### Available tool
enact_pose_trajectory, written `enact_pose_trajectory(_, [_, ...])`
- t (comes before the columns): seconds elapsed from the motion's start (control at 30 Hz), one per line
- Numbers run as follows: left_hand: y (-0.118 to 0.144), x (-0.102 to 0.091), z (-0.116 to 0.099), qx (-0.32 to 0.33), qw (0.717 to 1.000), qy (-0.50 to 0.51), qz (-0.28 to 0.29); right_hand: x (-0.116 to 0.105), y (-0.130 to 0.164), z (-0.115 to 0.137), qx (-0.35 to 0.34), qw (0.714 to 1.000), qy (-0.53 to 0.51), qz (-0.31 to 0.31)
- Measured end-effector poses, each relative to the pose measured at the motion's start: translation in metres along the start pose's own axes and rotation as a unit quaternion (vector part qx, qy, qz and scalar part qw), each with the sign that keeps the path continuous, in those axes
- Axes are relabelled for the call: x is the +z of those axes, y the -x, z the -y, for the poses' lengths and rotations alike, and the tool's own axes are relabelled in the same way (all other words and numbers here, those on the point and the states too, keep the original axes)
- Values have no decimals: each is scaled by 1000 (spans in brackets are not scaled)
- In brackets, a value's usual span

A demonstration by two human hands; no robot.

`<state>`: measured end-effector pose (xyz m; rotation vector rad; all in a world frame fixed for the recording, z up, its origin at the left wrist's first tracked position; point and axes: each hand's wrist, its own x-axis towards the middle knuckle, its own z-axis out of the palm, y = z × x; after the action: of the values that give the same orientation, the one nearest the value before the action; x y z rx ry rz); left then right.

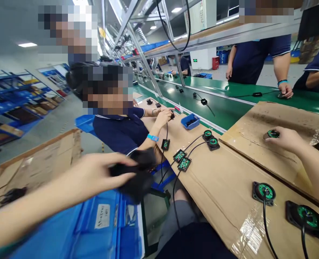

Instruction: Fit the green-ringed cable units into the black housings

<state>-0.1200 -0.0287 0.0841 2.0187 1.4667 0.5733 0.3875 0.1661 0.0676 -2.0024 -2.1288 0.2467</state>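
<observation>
Off to the left, my left hand (111,171) is closed on black parts (139,180), blurred by motion, above the blue bins. My right hand (287,140) reaches onto the cardboard at the right, its fingers wrapped round a round black housing with a green circuit board (272,134). Nearer me lie a square-flanged black housing with a green ring board (266,191) and a larger-looking one (307,216), each with a black cable. Toward the middle rest two small black cases with green circuit boards (184,164), cabled to two round housings (212,142).
A co-worker (119,133) sits at the left, handling a small black part. A small blue tray (190,121) stands on the cardboard-covered bench (218,172). Behind runs a green conveyor belt (224,108). Blue bins (95,230) stand at lower left; a metal frame (146,61) rises overhead.
</observation>
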Motion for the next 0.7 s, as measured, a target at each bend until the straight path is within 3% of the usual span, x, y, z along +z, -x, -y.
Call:
enact_pose_trajectory(0.13, [-21, 28, -9, 14, 999, -45, 23, -25, 70, 49, -36, 988, -134, -62])
enact_pose_trajectory(0.27, [-64, 77, -31, 60, 992, -83, 71, -41, 146, 105, -91, 929, -349, -88])
enact_pose_trajectory(0.33, [-78, 93, -40, 69, 988, -106, 87, -41, 183, 134, -107, 909, -394, -80])
enact_pose_trajectory(0.43, [-82, 98, -39, 71, 992, -69, 80, -24, 234, 174, -139, 930, -341, -3])
enact_pose_trajectory(0.53, [-69, 92, -25, 85, 994, 27, 61, 7, 270, 201, -143, 964, -189, 122])
enact_pose_trajectory(0.63, [-52, 94, -7, 82, 992, 83, 50, 36, 284, 213, -86, 971, -40, 219])
enact_pose_trajectory(0.7, [-43, 103, -1, 76, 991, 104, 40, 46, 286, 213, -74, 970, -8, 233])
